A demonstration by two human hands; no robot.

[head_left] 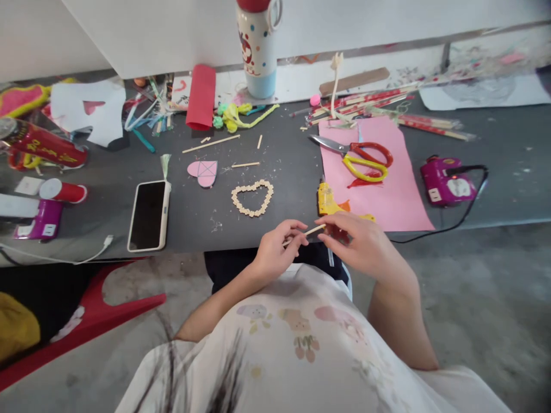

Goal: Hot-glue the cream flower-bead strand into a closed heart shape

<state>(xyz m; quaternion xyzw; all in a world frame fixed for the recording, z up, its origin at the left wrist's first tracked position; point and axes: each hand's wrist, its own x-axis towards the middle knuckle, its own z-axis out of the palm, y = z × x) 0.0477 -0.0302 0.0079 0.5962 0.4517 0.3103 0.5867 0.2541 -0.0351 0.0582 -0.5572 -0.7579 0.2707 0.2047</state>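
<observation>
The left hand (278, 248) and right hand (362, 238) pinch one thin stick (315, 229) between them, at the desk (189, 229) edge — two grips, probably for steadiness; the glue gun (326, 201) lies beside the right hand, likely for reach; the heart outline (270, 198) rests flat beyond — apparently away from handling.

loose white top (297, 384) with shortish sleeves (462, 384), printed with soft pastel figures (297, 321) in pale purple, beige and pink, plus bits of green and a small yellow spot (256, 371). the bottoms (226, 269) are dark, navy or black i think, hard to tell in that shadow. a few dark hair strands (170, 367) hang across the front, kinda blurry.
</observation>
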